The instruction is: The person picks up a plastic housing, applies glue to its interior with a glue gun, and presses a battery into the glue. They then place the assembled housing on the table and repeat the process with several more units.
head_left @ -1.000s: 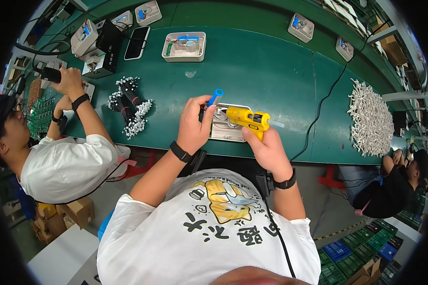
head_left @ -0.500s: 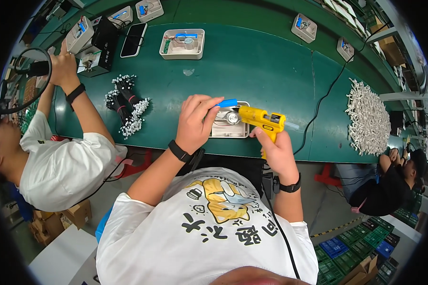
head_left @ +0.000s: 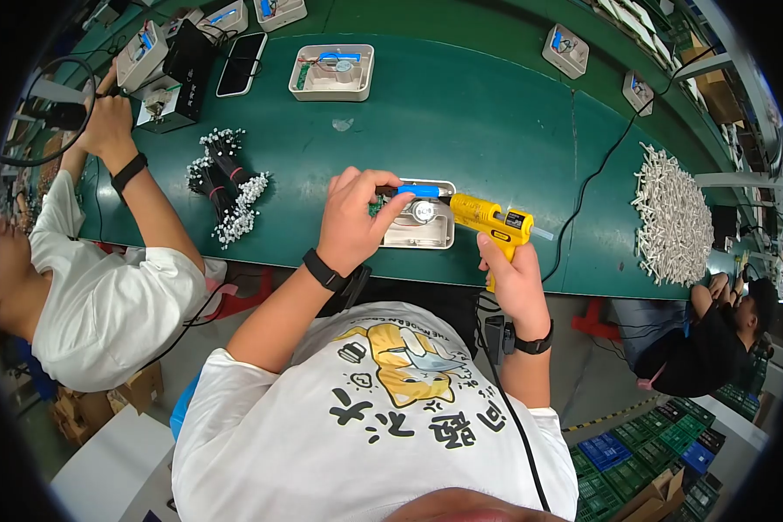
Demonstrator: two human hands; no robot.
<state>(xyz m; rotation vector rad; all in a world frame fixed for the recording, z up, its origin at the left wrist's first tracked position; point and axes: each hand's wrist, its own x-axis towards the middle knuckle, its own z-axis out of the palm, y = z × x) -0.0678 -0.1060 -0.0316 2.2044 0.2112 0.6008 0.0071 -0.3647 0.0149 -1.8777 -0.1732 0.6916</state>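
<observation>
Head view: long green workbench [head_left: 496,113] runs across the top, curving w/ the lens. Co-worker in white shirt [head_left: 96,304] sits at far left, arm stretched up toward grey test boxes [head_left: 161,65]. Heap of small white parts [head_left: 674,213] lies at right end of bench, well apart from the work. Bundle of black wires w/ white tips [head_left: 226,183] lies left of centre. Open beige housing w/ blue part [head_left: 332,71] sits further back, a dark phone [head_left: 242,63] beside it.

Near the front edge, a white tray-like housing [head_left: 422,224] w/ a round metal piece inside rests on the bench. Left hand [head_left: 352,222] is curled over its left end, fingers pinching a small blue piece [head_left: 418,190] at the top rim. Right hand [head_left: 509,278] is clenched round the grip of a yellow glue gun [head_left: 487,217], nozzle pointing left at the housing, touching or just short of it; can't tell which. Black cable [head_left: 600,165] runs back across the bench. Black bands on both wrists.
</observation>
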